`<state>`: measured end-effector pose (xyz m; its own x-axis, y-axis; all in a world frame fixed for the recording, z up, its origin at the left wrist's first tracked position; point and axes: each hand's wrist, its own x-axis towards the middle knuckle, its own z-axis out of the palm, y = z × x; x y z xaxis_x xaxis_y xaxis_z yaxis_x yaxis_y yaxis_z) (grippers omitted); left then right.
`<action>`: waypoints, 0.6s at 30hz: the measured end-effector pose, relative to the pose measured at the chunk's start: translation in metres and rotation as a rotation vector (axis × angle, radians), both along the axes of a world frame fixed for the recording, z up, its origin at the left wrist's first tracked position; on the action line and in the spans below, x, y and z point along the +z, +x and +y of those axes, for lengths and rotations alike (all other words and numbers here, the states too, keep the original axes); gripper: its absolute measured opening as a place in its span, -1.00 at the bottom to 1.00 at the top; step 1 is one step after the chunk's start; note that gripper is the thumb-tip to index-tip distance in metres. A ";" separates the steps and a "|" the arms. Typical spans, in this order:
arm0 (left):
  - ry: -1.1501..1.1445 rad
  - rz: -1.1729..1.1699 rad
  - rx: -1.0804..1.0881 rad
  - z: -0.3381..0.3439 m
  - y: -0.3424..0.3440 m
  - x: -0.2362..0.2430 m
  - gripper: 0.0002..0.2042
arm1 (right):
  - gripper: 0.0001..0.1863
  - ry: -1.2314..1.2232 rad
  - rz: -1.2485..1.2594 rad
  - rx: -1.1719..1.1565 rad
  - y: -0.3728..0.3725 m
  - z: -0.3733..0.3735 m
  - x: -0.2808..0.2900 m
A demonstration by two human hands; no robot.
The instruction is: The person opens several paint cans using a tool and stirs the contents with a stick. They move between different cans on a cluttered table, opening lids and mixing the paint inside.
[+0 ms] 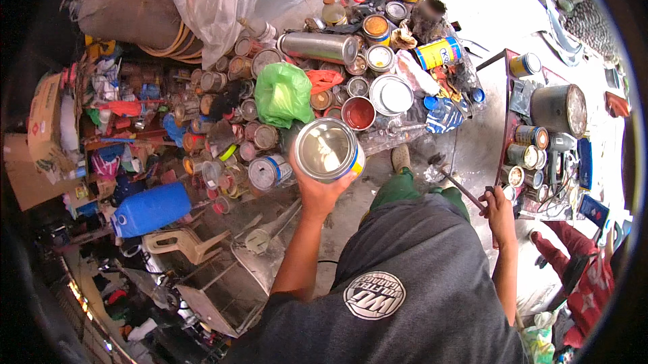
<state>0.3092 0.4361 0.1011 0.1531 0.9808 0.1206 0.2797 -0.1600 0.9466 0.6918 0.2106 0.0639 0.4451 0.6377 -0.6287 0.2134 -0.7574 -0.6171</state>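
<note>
My left hand (316,192) is wrapped round a round metal can (327,148) with a shiny top and a blue and yellow side. Whether that top is a lid or the inside of the can, I cannot tell. Lower on the right, my right hand (498,214) grips a thin dark stick (466,192) that slants up to the left. Beyond the held can, a can of dark red paint (358,113) and a crumpled green plastic bag (282,92) rest on the crowded bench. A wide can with a pale top (391,96) stands near them.
Many used cans and a metal cylinder (314,46) crowd the bench ahead. At left are a blue jerrycan (152,209) and a beige plastic chair (185,244). More cans and a large dark pot (559,110) stand on the right table. Someone in red (590,290) is at lower right.
</note>
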 end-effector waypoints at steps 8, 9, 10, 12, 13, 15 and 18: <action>-0.084 0.012 0.105 -0.009 -0.003 -0.003 0.25 | -0.78 -0.028 -0.017 -0.012 -0.003 -0.003 0.010; -0.086 0.057 0.142 -0.015 -0.010 -0.015 0.29 | -0.77 -0.028 -0.028 -0.013 -0.005 -0.005 0.015; -0.076 0.105 0.158 -0.021 -0.018 -0.028 0.31 | -0.77 -0.026 -0.021 0.002 -0.003 -0.010 0.015; -0.073 0.100 0.159 -0.029 -0.024 -0.039 0.29 | -0.77 -0.031 -0.007 0.032 0.006 -0.033 0.002; -0.012 0.128 0.082 -0.030 -0.017 -0.033 0.26 | -0.77 -0.032 0.008 0.048 0.010 -0.047 -0.005; -0.013 0.056 0.074 -0.044 0.009 -0.019 0.27 | -0.77 -0.020 0.070 -0.026 0.015 -0.069 -0.005; 0.041 0.132 -0.042 -0.063 0.031 -0.023 0.29 | -0.74 -0.070 0.043 -0.174 0.031 -0.114 -0.023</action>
